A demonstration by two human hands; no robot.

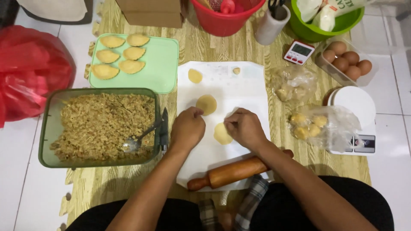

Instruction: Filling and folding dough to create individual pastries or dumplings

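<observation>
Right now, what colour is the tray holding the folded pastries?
Pale mint green; the tray with the folded pastries shows clearly in the head view.

A floor of white tiles with thin grey joints is seen from above. Over its middle, a foam mat printed with a pale wood grain is laid, its notched edges showing at the lower left. Even, soft indoor light is cast throughout, and only faint shadows are thrown.

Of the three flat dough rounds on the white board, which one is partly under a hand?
The nearest dough round, half covered by the right hand; the other two rounds lie uncovered farther up.
</observation>
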